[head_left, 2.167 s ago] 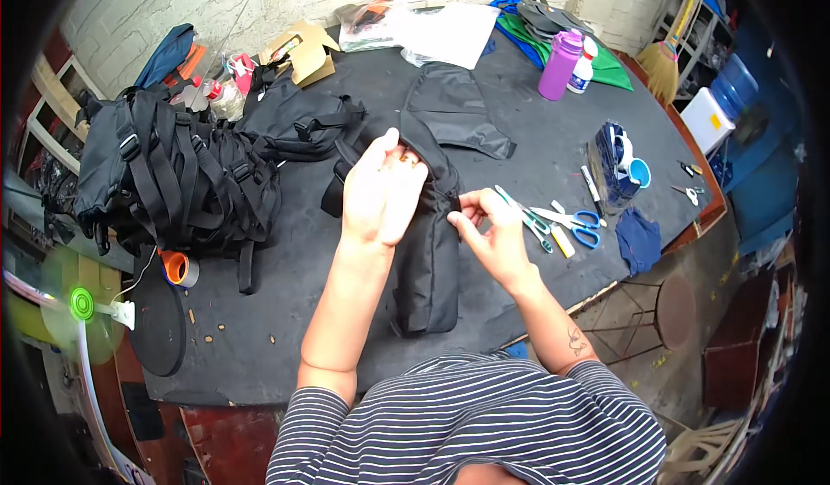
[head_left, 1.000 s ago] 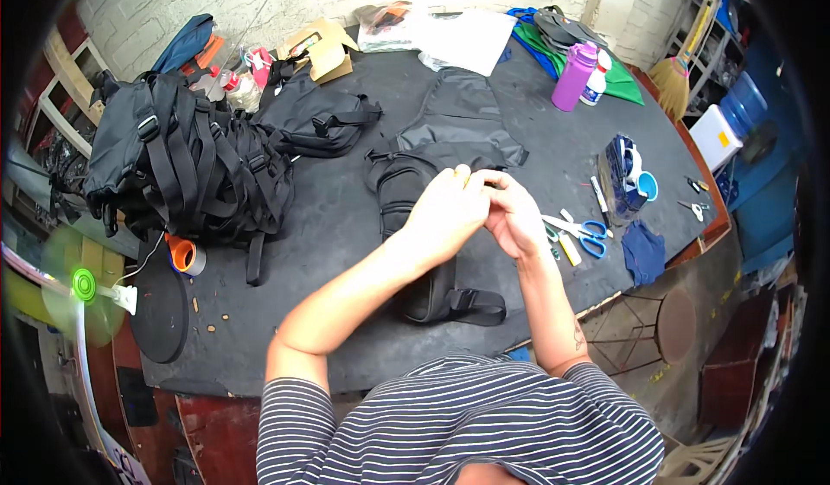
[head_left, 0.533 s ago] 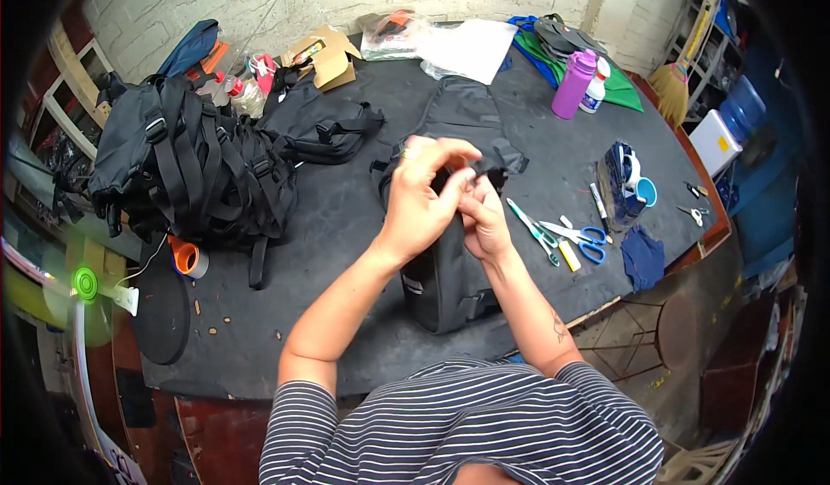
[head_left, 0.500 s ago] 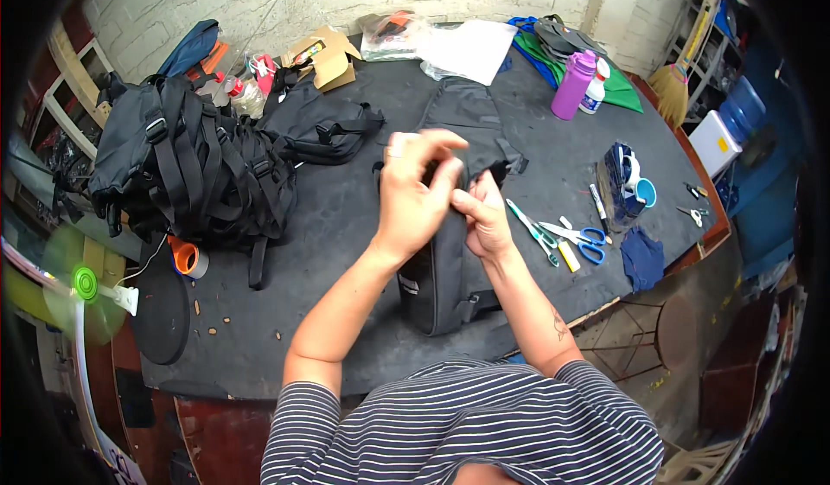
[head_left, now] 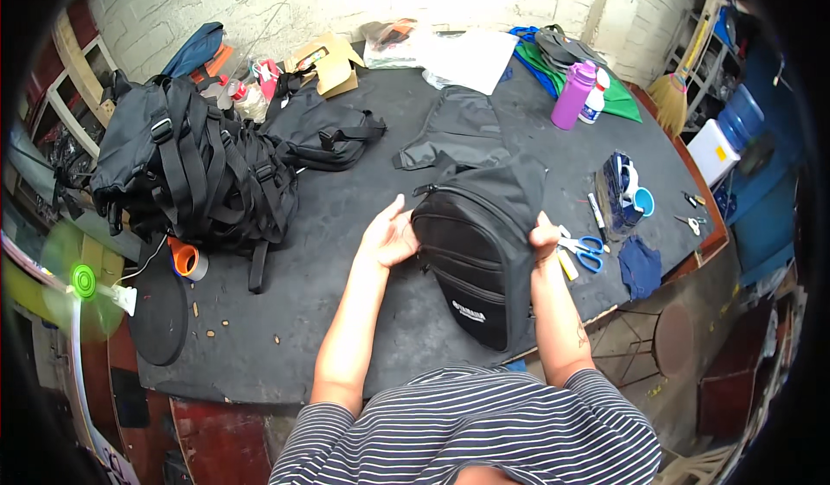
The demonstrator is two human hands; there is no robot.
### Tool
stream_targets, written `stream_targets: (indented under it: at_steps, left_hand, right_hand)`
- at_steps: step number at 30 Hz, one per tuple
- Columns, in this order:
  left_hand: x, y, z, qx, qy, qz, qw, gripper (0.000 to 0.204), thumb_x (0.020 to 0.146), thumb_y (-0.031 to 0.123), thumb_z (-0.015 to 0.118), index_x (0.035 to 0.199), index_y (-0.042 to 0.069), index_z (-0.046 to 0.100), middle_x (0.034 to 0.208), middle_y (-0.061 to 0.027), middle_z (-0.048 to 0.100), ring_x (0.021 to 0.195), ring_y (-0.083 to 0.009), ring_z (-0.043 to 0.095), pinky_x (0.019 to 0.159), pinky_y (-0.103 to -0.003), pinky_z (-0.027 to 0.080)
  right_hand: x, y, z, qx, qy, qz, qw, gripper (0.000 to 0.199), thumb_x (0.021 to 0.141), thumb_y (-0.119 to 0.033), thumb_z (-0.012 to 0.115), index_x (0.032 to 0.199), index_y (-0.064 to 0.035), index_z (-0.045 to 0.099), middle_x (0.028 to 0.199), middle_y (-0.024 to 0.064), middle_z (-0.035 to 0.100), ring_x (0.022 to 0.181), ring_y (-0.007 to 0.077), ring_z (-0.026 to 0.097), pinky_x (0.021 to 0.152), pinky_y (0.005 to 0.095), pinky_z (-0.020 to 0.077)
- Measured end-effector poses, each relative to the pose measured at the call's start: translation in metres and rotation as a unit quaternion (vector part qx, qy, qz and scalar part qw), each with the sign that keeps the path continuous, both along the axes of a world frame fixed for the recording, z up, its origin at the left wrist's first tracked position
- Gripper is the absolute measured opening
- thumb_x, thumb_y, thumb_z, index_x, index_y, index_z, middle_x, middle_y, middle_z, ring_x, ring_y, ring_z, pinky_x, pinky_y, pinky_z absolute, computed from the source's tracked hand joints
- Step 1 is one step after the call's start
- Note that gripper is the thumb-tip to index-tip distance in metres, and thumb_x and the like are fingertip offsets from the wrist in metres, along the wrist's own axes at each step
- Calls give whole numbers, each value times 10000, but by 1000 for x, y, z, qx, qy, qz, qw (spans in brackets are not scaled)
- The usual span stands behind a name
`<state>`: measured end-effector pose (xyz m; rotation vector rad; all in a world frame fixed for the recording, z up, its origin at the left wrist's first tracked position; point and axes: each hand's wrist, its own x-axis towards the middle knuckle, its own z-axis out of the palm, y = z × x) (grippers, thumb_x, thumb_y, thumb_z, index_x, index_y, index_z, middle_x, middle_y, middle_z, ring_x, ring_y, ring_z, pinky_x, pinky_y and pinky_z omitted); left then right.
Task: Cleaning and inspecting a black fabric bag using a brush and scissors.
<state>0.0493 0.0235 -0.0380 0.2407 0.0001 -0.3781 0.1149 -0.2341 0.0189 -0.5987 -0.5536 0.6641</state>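
A black sling bag (head_left: 471, 252) with curved zippered panels and pale lettering stands tilted on the dark table in front of me, its front facing me. My left hand (head_left: 391, 232) is at the bag's left side, thumb and fingers apart, the fingertips touching or just behind its edge. On the other side my right hand (head_left: 544, 236) is closed on the bag's right edge, with some fingers hidden behind it. Behind the bag lies a flat black padded panel (head_left: 460, 122), which appears to be joined to it.
Black backpacks (head_left: 186, 161) are piled at the left, near an orange-and-white cup (head_left: 188, 258). Blue-handled scissors (head_left: 588, 253), a marker (head_left: 597, 211) and a blue cloth (head_left: 641, 267) lie at the right. A purple bottle (head_left: 573, 96) stands at the back right. A fan (head_left: 84, 283) spins at the left edge.
The bag has turned so its front panel faces me. My hands, close together above it before, have moved apart to its two sides, and my right hand has let go of a small black part.
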Motion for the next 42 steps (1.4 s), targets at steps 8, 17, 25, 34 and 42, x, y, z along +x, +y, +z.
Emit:
stream_targets:
  at_steps: [8, 17, 25, 34, 42]
  left_hand:
    - [-4, 14, 79, 63, -113, 212, 969, 488, 936, 429, 444, 1113, -13, 549, 1072, -163, 622, 1008, -272, 600, 918, -411, 466]
    - [-9, -10, 109, 255, -171, 431, 849, 424, 936, 395, 467, 1010, -10, 568, 910, -103, 639, 864, -216, 625, 800, -360, 518]
    - [-16, -14, 106, 281, -177, 451, 828, 409, 930, 389, 483, 935, -2, 602, 863, -82, 646, 764, -202, 639, 724, -331, 527]
    - [-19, -12, 99, 153, -182, 454, 859, 452, 905, 482, 469, 856, 43, 564, 629, -9, 493, 518, -130, 396, 551, -279, 358]
    - [-24, -4, 77, 90, -198, 309, 926, 387, 920, 431, 479, 969, 56, 562, 805, -41, 591, 737, -192, 574, 810, -355, 452]
  right_hand:
    - [32, 3, 1, 67, 103, -44, 991, 425, 971, -312, 406, 1214, 23, 505, 1164, 141, 589, 1091, 278, 556, 981, 416, 406]
    - [-9, 28, 33, -270, -325, -487, 764, 297, 730, -208, 747, 801, -30, 520, 807, 42, 490, 745, 162, 492, 694, 271, 424]
    - [-48, 33, 76, -414, -569, -425, 569, 206, 706, -139, 706, 780, -31, 548, 921, 83, 501, 807, 250, 500, 754, 355, 418]
    - [-34, 14, 51, -287, -393, -322, 812, 127, 772, -72, 628, 768, 9, 530, 801, 49, 530, 730, 129, 529, 677, 271, 434]
    - [3, -5, 13, -68, 22, -97, 993, 463, 962, -386, 411, 1133, 21, 552, 1060, 118, 638, 999, 219, 601, 909, 373, 456]
